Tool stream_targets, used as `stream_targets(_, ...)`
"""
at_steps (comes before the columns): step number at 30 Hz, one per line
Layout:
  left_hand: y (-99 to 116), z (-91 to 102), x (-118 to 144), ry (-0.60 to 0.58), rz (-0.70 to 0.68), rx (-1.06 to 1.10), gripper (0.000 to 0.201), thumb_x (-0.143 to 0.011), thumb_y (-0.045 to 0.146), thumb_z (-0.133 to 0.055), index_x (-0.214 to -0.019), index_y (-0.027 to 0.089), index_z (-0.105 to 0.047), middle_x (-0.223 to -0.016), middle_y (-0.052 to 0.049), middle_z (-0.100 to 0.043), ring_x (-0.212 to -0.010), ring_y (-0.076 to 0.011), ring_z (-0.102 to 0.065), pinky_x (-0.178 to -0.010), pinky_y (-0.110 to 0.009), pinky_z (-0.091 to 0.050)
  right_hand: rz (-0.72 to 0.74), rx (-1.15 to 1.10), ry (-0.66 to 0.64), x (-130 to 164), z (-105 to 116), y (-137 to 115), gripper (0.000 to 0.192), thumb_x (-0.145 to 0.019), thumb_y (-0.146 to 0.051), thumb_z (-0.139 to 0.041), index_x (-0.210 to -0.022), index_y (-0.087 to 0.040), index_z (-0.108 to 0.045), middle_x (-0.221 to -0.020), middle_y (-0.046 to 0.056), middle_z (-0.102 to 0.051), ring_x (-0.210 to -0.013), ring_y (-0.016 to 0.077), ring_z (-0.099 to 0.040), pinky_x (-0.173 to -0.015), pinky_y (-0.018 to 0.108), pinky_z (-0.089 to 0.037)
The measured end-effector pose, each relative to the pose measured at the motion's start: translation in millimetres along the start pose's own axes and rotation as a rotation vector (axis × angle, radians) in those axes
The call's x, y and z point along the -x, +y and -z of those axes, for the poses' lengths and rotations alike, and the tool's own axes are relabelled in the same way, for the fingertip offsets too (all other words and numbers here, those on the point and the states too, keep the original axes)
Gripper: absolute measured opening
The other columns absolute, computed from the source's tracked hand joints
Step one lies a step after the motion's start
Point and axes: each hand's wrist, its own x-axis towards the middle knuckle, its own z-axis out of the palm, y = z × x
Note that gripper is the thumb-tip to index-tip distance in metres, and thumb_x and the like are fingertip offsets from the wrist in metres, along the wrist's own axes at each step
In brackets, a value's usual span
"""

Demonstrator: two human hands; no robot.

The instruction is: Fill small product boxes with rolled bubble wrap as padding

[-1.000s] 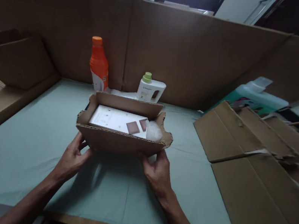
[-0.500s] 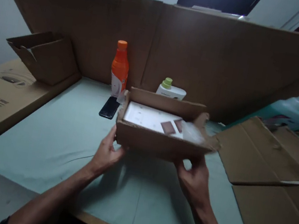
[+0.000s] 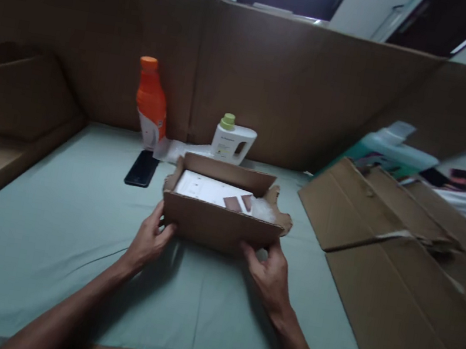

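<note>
Between my two hands is a small open cardboard box (image 3: 215, 225), its torn end flaps sticking up. Inside it lie a white box (image 3: 208, 188) with brown squares on it and some clear plastic wrap (image 3: 263, 209). My left hand (image 3: 151, 237) grips the lower left corner, thumb on the front wall. At the lower right corner my right hand (image 3: 268, 270) is closed the same way. The fingers under and behind the box are hidden. Whether its base touches the cloth I cannot tell.
Behind the box stand an orange bottle (image 3: 152, 101) and a white jug with a green cap (image 3: 230, 141). A black phone (image 3: 142, 168) lies at left. Cardboard boxes (image 3: 359, 219) and a teal liquid bottle (image 3: 392, 147) are at right. A cardboard wall (image 3: 283, 87) closes the back.
My view has swung to the right, so everything sits further left in it. The box, still in both hands, is lower and further from the camera, and more of the white jug shows.
</note>
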Motion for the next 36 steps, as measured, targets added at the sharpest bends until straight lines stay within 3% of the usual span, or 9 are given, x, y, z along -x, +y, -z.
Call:
stream_targets(4,1.6,-79.5,-61.7,-0.223,-0.102,-0.061,0.062,-0.083,0.02,-0.054,-0.144,0.019,-0.047,-0.142,-0.011,-0.059,-0.128,-0.0256,-0.058,-0.104,-0.038,-0.051,-0.113,0.086,0.229,18.3,43.0,40.2,0.058,-0.082,-0.054,-0.065,-0.124,-0.015,-0.058,-0.115,0.015,-0.07,-0.107,0.0303,-0.066,-0.092,0.044,-0.053)
stream_targets(7,4.6,-134.3,-98.8,-0.259,-0.116,-0.106,0.065,-0.082,0.02,-0.058,-0.146,0.021,-0.045,-0.144,-0.011,-0.058,-0.134,-0.03,-0.053,-0.113,-0.049,-0.043,-0.097,0.071,0.309,28.7,53.6,69.6,0.075,-0.084,-0.051,-0.066,-0.146,-0.015,-0.043,-0.143,0.018,-0.056,-0.128,0.0309,-0.056,-0.105,0.047,-0.047)
stream_targets(10,2.5,-178.6,-100.1,-0.273,-0.126,-0.161,0.076,-0.081,0.026,-0.062,-0.151,0.015,-0.036,-0.153,-0.019,-0.046,-0.145,-0.0358,-0.039,-0.12,-0.057,-0.031,-0.129,0.041,0.269,32.7,57.1,103.7,0.078,-0.088,-0.05,-0.063,-0.153,-0.016,-0.034,-0.151,0.019,-0.048,-0.135,0.0313,-0.051,-0.112,0.052,-0.042)
stream_targets(13,-6.1,-208.2,-74.5,-0.366,-0.169,-0.185,0.097,-0.073,0.037,-0.072,-0.154,0.009,-0.027,-0.161,-0.024,-0.03,-0.152,-0.0395,-0.025,-0.123,-0.057,-0.024,-0.104,0.088,0.194,30.5,62.6,136.7,0.072,-0.088,-0.048,-0.063,-0.15,-0.018,-0.041,-0.148,0.018,-0.052,-0.135,0.0325,-0.051,-0.112,0.055,-0.041)
stream_targets(16,-14.9,-224.9,-58.8,-0.467,-0.219,-0.196,0.117,-0.067,0.054,-0.078,-0.157,0.009,-0.018,-0.165,-0.027,-0.017,-0.154,-0.0422,-0.013,-0.124,-0.06,-0.019,0.0,0.151,0.164,22.7,69.7,160.3,0.072,-0.087,-0.044,-0.065,-0.15,-0.02,-0.041,-0.148,0.017,-0.052,-0.138,0.0335,-0.049,-0.113,0.056,-0.041)
stream_targets(20,-18.6,-246.9,-75.2,-0.565,-0.265,-0.182,0.131,-0.064,0.07,-0.076,-0.16,0.01,-0.008,-0.167,-0.027,-0.007,-0.155,-0.0437,-0.004,-0.124,-0.062,-0.015,0.046,0.206,0.185,11.6,74.8,177.7,0.074,-0.088,-0.039,-0.063,-0.154,-0.018,-0.035,-0.154,0.018,-0.046,-0.143,0.0327,-0.043,-0.116,0.056,-0.037)
stream_targets(27,-22.8,-291.9,-116.1,-0.627,-0.346,-0.15,0.117,-0.072,0.055,-0.075,-0.16,0.012,-0.01,-0.167,-0.023,-0.015,-0.155,-0.0401,-0.011,-0.125,-0.057,-0.015,-0.04,0.212,0.138,13.3,73.9,189.9,0.068,-0.092,-0.04,-0.056,-0.154,-0.018,-0.036,-0.153,0.018,-0.047,-0.14,0.0328,-0.046,-0.111,0.056,-0.044)
stream_targets(32,-25.1,-294.7,-125.9,-0.673,-0.369,-0.217,0.108,-0.076,0.038,-0.069,-0.16,0.011,-0.008,-0.166,-0.022,-0.02,-0.154,-0.0356,-0.02,-0.125,-0.052,-0.02,-0.047,0.231,0.133,15.7,74.5,189.7,0.065,-0.091,-0.041,-0.055,-0.151,-0.018,-0.041,-0.149,0.018,-0.051,-0.135,0.0337,-0.051,-0.107,0.055,-0.047)
stream_targets(36,-20.7,-284.2,-91.2,-0.684,-0.399,-0.339,0.094,-0.083,0.038,-0.062,-0.16,0.012,-0.015,-0.164,-0.021,-0.027,-0.153,-0.0348,-0.024,-0.125,-0.054,-0.022,-0.041,0.233,0.13,13.3,76.5,188.6,0.058,-0.092,-0.043,-0.052,-0.144,-0.018,-0.049,-0.141,0.018,-0.057,-0.129,0.0322,-0.055,-0.105,0.052,-0.049)
